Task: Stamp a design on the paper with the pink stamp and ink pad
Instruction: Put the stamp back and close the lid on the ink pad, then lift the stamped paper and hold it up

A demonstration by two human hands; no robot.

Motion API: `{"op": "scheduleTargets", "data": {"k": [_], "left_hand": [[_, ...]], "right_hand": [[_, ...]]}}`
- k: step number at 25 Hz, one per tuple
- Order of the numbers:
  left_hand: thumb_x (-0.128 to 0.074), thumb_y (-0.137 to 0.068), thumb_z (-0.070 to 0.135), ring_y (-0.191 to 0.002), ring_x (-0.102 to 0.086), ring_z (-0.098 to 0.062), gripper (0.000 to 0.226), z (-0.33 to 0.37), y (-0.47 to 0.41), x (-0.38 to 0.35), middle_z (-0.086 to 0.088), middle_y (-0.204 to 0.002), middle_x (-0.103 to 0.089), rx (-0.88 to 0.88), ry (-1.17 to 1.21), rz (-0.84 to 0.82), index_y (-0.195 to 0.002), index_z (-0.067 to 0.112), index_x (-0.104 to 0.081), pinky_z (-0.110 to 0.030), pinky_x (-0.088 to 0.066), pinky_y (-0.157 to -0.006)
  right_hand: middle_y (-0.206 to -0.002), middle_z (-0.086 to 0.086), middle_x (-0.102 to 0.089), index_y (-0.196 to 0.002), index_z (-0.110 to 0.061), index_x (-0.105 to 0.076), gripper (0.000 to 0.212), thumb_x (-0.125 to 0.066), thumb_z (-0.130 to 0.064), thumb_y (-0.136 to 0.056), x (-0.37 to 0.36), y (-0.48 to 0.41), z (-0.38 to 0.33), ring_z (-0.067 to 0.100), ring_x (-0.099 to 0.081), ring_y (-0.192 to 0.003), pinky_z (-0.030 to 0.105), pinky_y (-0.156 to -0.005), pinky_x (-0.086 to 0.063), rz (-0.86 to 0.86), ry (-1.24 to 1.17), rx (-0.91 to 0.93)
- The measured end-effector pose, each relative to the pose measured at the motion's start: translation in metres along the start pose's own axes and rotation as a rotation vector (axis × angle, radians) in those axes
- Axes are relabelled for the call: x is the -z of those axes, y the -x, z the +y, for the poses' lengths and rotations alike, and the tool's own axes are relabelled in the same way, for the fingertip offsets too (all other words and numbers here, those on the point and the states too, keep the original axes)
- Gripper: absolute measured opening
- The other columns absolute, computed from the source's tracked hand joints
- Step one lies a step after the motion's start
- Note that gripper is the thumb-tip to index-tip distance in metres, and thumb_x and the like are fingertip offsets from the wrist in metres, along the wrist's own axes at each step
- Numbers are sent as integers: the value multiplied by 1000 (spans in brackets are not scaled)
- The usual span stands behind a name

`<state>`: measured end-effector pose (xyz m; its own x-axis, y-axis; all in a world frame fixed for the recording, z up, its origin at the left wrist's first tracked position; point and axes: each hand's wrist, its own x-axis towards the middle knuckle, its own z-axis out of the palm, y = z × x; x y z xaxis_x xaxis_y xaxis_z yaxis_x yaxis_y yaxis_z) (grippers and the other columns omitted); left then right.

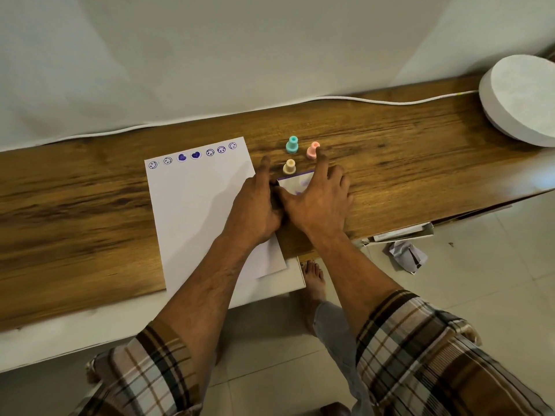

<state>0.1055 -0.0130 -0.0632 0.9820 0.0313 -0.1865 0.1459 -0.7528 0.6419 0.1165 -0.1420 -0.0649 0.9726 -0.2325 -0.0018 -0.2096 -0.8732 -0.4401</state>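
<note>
A white paper (192,211) lies on the wooden table (405,163), with a row of purple smiley and heart stamps along its far edge. To its right sits the ink pad (295,183), white with purple stains and a purple rim, mostly covered by my hands. My left hand (255,205) grips its left side and my right hand (318,196) grips its right side, fingers spread over it. The pink stamp (312,150) stands upright just beyond my right fingertips, untouched. A teal stamp (292,144) and a cream stamp (289,166) stand beside it.
A round white foam disc (519,97) rests at the table's far right. A white cable (375,100) runs along the back edge against a white cloth. A cardboard box (402,234) and crumpled paper (405,255) lie on the tiled floor at the right.
</note>
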Motion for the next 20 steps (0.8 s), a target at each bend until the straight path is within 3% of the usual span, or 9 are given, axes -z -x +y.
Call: {"op": "scheduleTargets", "data": {"k": [14, 17, 20], "left_hand": [[-78, -85, 31, -137, -52, -31, 105, -6, 4, 2, -6, -157, -47, -28, -14, -7, -162, 32, -8, -41, -43, -110], [-80, -82, 42, -148, -37, -32, 105, -11, 8, 12, -4, -166, -31, -2, -67, 14, -161, 33, -12, -46, -34, -117], [-77, -85, 44, -151, -32, -29, 102, -24, 11, 32, -2, -168, -29, 31, -41, 30, -162, 28, -13, -48, -30, -120]], "right_hand": [[-161, 17, -36, -165, -27, -15, 106, -63, -76, -85, 5, 5, -5, 41, -33, -147, 61, -117, -34, -133, 75, 12], [-159, 17, -39, -160, -21, -27, 96, -60, -75, -88, 12, 9, -13, 39, -36, -145, 57, -114, -38, -23, 38, 5], [-147, 16, -51, -149, -16, -46, 66, -68, -50, -97, 11, 19, -31, 33, -49, -133, 44, -105, -47, 108, -194, 214]]}}
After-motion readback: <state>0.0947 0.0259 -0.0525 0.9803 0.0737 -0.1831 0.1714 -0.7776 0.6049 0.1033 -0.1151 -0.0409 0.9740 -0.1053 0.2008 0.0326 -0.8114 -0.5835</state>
